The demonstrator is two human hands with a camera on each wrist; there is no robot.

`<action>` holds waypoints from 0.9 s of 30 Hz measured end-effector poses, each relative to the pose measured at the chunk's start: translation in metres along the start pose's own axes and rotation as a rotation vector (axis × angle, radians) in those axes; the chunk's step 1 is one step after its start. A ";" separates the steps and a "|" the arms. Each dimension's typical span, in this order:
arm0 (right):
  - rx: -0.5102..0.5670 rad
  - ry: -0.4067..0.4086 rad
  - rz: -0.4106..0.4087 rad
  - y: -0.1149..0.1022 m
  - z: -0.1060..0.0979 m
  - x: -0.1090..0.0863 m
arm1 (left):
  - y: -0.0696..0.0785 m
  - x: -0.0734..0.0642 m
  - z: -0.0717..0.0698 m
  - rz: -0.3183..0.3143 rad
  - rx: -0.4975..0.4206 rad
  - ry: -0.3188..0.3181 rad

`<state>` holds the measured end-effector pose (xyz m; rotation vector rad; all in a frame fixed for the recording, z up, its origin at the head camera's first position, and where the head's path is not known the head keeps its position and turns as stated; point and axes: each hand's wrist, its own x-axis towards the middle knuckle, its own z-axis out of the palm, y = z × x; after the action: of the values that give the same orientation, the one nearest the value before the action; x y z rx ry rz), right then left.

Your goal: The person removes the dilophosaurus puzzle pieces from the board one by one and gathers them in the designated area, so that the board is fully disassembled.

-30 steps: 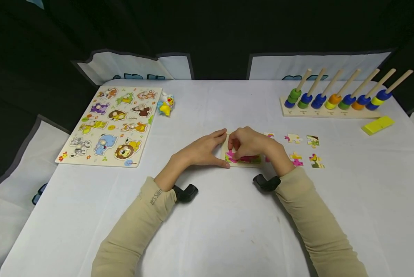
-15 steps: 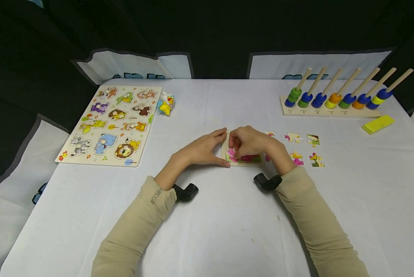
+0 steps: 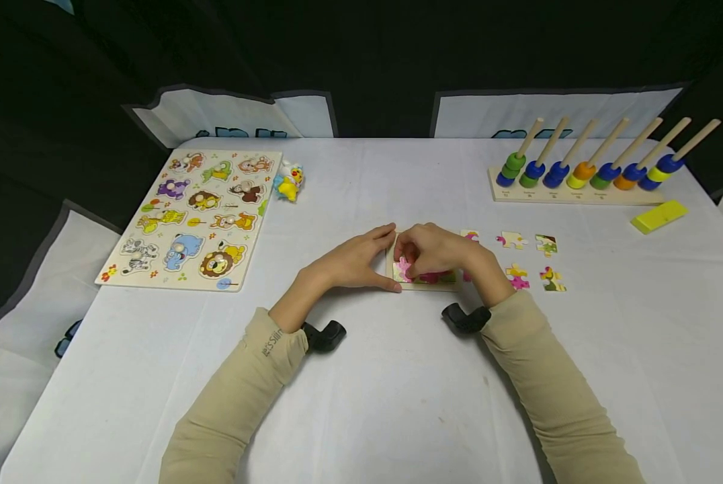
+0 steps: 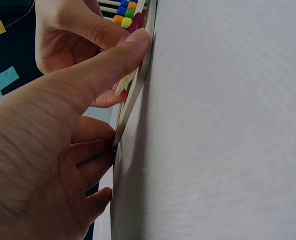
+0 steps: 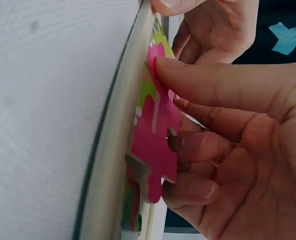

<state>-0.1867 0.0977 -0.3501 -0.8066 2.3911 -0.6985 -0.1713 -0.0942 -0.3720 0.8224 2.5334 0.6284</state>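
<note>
A small wooden jigsaw tray (image 3: 428, 287) with pink and green pieces lies on the table in front of the person. My left hand (image 3: 361, 261) holds its left end, thumb at the near corner and fingertips along the far side. Over the tray, my right hand (image 3: 431, 250) pinches a pink puzzle piece (image 3: 403, 268) between thumb and curled fingers. In the right wrist view, a pink piece (image 5: 153, 150) with knobbed edges sits raised and tilted above the tray's rim (image 5: 108, 145). The right hand hides much of the tray in the head view.
Several loose jigsaw pieces (image 3: 511, 240) lie right of the tray. Farther back right stand a peg rack (image 3: 579, 195) with coloured beads and a yellow block (image 3: 660, 216). At the left are an animal puzzle board (image 3: 180, 215) and a small chick toy (image 3: 289, 183).
My right hand has shifted slightly left over the tray, and the pink piece under its fingers has shifted a little. My left hand stays at the tray's left end.
</note>
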 end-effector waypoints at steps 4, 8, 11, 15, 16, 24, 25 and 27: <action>-0.015 0.012 -0.024 0.000 0.000 0.000 | 0.000 0.000 0.000 0.005 0.002 0.000; -0.019 0.032 -0.022 0.000 0.001 0.000 | 0.000 0.000 0.000 0.007 0.001 0.001; -0.024 0.059 -0.014 0.001 0.001 0.000 | 0.000 0.000 0.000 0.005 0.001 0.000; -0.018 0.079 -0.019 0.001 0.001 0.000 | 0.000 0.001 0.000 0.004 0.005 -0.003; -0.014 0.079 -0.021 0.000 0.001 0.000 | 0.000 0.001 0.000 0.004 0.005 -0.004; 0.005 0.091 -0.036 -0.001 0.000 -0.001 | 0.000 0.001 0.000 0.008 0.005 0.002; 0.010 0.093 -0.038 -0.001 0.000 -0.001 | 0.000 0.001 0.000 0.008 0.005 0.003; 0.017 0.095 -0.040 0.000 0.000 -0.001 | 0.000 0.001 0.000 0.007 0.002 0.002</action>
<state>-0.1861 0.0977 -0.3497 -0.8331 2.4555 -0.7882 -0.1719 -0.0933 -0.3720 0.8317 2.5343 0.6297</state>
